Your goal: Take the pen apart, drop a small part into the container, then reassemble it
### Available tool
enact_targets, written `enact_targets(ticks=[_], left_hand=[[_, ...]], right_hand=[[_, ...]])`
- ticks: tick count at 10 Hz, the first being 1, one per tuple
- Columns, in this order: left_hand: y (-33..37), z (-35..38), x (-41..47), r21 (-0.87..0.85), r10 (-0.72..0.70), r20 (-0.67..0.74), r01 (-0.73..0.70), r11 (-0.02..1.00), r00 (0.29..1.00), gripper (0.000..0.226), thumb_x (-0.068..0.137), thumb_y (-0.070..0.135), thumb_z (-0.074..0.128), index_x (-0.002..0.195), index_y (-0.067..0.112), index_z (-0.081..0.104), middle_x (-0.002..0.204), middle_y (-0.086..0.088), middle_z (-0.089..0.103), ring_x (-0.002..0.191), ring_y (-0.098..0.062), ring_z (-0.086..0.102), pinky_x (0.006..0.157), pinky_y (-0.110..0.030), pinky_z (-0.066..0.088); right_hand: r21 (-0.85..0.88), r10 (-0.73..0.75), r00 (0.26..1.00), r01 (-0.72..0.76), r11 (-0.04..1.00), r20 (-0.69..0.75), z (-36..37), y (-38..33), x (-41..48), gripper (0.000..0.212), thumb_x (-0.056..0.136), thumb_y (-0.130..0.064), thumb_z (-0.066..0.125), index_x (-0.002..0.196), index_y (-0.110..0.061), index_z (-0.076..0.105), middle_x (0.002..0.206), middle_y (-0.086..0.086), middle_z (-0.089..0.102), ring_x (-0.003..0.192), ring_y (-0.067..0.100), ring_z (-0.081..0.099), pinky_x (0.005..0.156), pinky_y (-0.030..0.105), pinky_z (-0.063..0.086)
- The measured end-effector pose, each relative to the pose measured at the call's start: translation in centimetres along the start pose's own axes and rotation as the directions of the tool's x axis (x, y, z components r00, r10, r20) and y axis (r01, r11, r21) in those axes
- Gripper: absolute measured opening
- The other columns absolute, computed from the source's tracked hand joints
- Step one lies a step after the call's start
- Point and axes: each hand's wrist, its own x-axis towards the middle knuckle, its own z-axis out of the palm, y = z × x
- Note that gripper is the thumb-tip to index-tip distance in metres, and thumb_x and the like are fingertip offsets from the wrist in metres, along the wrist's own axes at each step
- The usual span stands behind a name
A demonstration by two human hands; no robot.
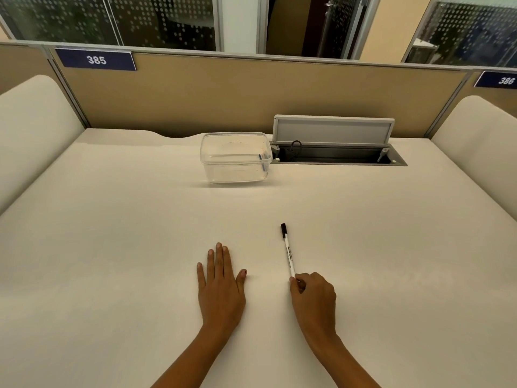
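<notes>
A white pen [288, 253] with a black cap lies on the cream desk, cap pointing away from me. My right hand [313, 298] pinches the pen's near end between thumb and curled fingers. My left hand [221, 284] rests flat on the desk, fingers straight, a little left of the pen and apart from it. A clear plastic container [236, 156] without a lid stands farther back near the desk's middle; a small blue-marked piece shows at its right wall.
An open cable hatch [335, 156] with a raised grey flap sits right behind the container. Tan partition panels [223, 93] close the back of the desk, with padded cream dividers at both sides.
</notes>
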Motion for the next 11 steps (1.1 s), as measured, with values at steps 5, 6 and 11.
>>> enact_targets(ticks=[5,6,11], left_hand=[[-0.5,0.0,-0.3,-0.035,0.047,-0.076,-0.050,0.998,0.996,0.088,0.080,0.055,-0.028,0.149,0.013,0.006,0.159,-0.003,0.005,0.147,-0.021,0.001,0.118,-0.038,-0.004],[-0.6,0.0,-0.3,-0.042,0.026,-0.052,-0.028,0.999,0.998,0.059,0.097,0.042,0.005,0.150,0.014,0.001,0.160,-0.002,0.001,0.147,-0.018,-0.004,0.119,-0.037,-0.006],[-0.9,-2.3,1.9,-0.273,0.031,-0.179,-0.080,0.959,0.983,0.052,0.099,0.028,0.030,0.148,0.011,0.024,0.157,-0.006,0.022,0.146,-0.020,0.016,0.120,-0.036,0.007]], right_hand=[[-0.031,-0.024,1.000,0.024,0.999,0.001,0.2,0.0,-0.3,0.010,0.086,-0.016,0.064,0.084,-0.006,0.065,0.077,0.008,0.063,0.061,0.017,0.051,0.058,0.022,0.039],[-0.048,-0.046,0.999,0.046,0.998,-0.001,0.1,0.1,-0.3,0.012,0.086,-0.018,0.064,0.083,-0.006,0.063,0.075,0.008,0.062,0.062,0.020,0.053,0.057,0.026,0.042],[-0.129,-0.301,0.953,0.294,0.947,-0.038,0.1,-3.0,3.1,0.015,0.088,-0.011,0.057,0.099,-0.002,0.062,0.092,0.013,0.061,0.085,0.028,0.058,0.063,0.036,0.054]])
